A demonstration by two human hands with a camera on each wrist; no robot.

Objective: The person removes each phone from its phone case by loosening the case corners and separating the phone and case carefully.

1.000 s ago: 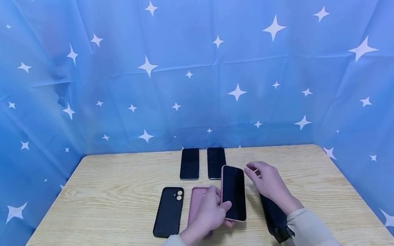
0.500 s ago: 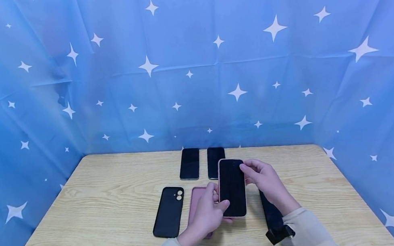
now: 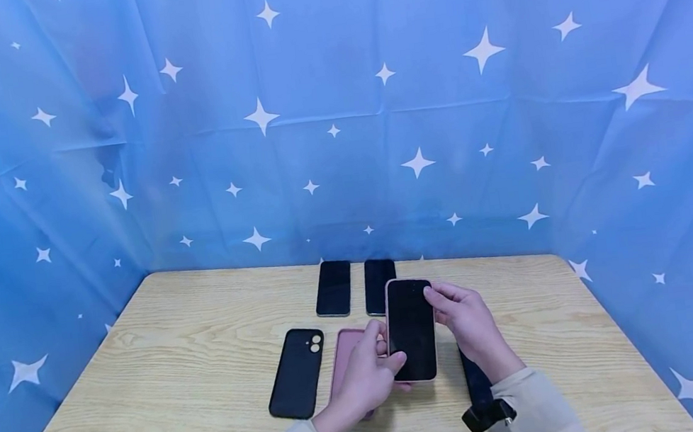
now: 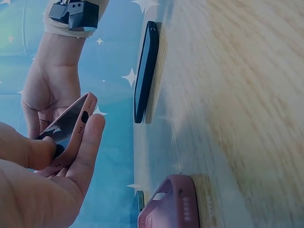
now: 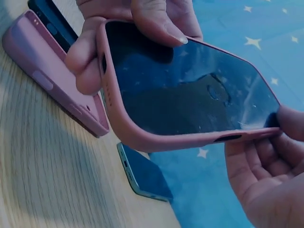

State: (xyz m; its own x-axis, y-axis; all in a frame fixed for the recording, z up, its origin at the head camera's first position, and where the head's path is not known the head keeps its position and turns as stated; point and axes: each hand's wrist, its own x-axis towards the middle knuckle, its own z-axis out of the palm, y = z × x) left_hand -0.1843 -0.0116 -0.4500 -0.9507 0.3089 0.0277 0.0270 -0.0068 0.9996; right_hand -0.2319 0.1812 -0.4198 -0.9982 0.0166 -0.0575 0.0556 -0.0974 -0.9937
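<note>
A smartphone (image 3: 411, 330) in a pink case is held up over the table, its dark screen facing up. My left hand (image 3: 365, 376) grips its lower left side, with the thumb on the screen and fingers underneath. With my right hand (image 3: 469, 322) I pinch the upper right corner, thumb at the front. In the right wrist view the pink rim of the held phone (image 5: 190, 99) surrounds the screen on the sides that show. An open pink phone case (image 3: 344, 362) lies under my left hand, partly covered by it.
Left of the pink case lies a black phone case (image 3: 297, 373) with camera holes. Two dark phones, one at left (image 3: 333, 287) and one at right (image 3: 380, 285), lie near the table's back edge. A dark flat slab (image 3: 476, 376) lies partly under my right forearm. Behind hangs a blue starry curtain (image 3: 334, 103).
My right hand has moved left onto the phone and now pinches its upper right corner. The phone has risen slightly in the view, then shifted a little right.
</note>
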